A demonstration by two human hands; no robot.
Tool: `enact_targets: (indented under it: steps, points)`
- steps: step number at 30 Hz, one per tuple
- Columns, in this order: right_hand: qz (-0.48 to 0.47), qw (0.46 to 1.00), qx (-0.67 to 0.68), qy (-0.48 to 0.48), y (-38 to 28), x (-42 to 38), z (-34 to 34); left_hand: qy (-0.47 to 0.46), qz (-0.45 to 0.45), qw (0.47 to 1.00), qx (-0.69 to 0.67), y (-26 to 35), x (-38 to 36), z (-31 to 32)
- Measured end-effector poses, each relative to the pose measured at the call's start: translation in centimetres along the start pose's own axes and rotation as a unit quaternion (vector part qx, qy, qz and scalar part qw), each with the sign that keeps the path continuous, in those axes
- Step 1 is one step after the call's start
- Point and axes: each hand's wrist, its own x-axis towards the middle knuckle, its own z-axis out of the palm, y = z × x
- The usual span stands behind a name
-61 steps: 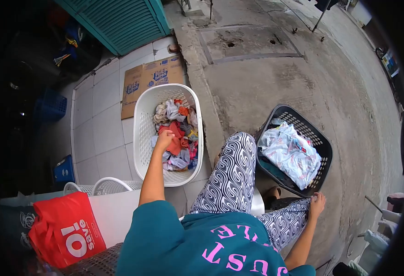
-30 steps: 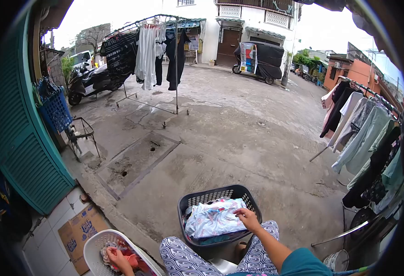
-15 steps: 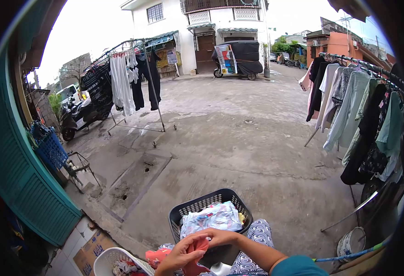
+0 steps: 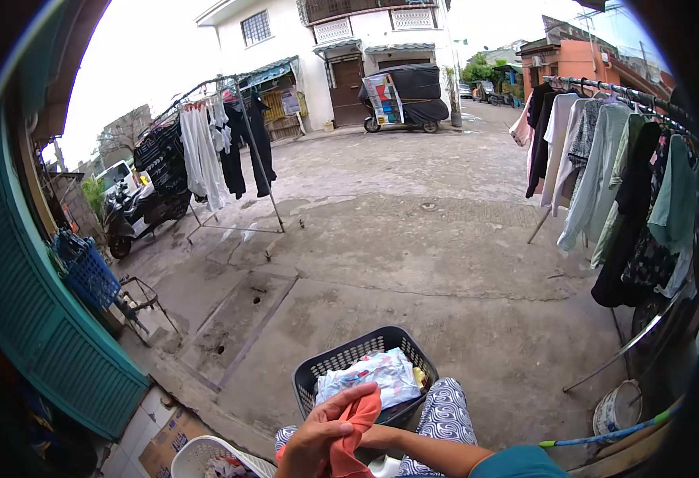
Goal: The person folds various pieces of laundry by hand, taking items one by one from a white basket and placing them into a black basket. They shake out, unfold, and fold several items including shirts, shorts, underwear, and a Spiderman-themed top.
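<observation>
A coral-red piece of clothing hangs bunched over my lap. My left hand is closed on it, thumb in front and fingers along its upper edge. My right hand reaches in from the right, against the lower part of the cloth; its fingers are hidden behind the fabric. Just beyond my hands, a dark grey laundry basket holds a folded, light blue-and-white printed cloth and something yellow.
A white basket with clothes stands at lower left beside cardboard. Clothes hang on a left rack and a right rack. A white bucket and a blue pole are at right.
The coral cloth has been raised and spread upward in my left hand. My right hand has dropped lower and gone behind it. The view has tilted slightly.
</observation>
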Motion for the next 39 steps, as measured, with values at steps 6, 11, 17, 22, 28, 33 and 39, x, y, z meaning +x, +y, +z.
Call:
enact_targets:
  steps: [6,11,17,22,28,33,39]
  points:
    - [-0.099,0.991,0.053,0.074,-0.4,-0.7,-2.9,0.01,0.141,0.989,-0.037,0.6,-0.6,-1.8]
    - [-0.132,0.98,0.09,0.119,-2.7,-3.1,-5.7,0.095,0.216,0.971,-0.037,2.1,-0.6,-0.4]
    - [-0.048,0.986,-0.125,0.103,-3.4,-3.4,-5.7,0.109,0.189,0.976,-0.007,2.1,-0.5,-1.0]
    - [-0.226,0.922,-0.072,0.305,-5.8,-5.5,-7.3,0.077,0.166,0.983,0.037,2.5,-0.4,-2.0]
    - [-0.278,0.861,-0.183,0.384,-7.2,-6.6,-7.4,0.081,0.155,0.984,0.044,2.3,-0.2,-3.2]
    - [-0.242,0.907,-0.194,0.286,-8.0,-7.9,-6.9,0.079,0.17,0.981,0.046,2.5,-1.0,-3.2]
    - [-0.041,0.83,-0.526,0.18,-10.7,-8.6,-5.3,0.087,0.215,0.97,0.075,3.4,-2.2,-3.2]
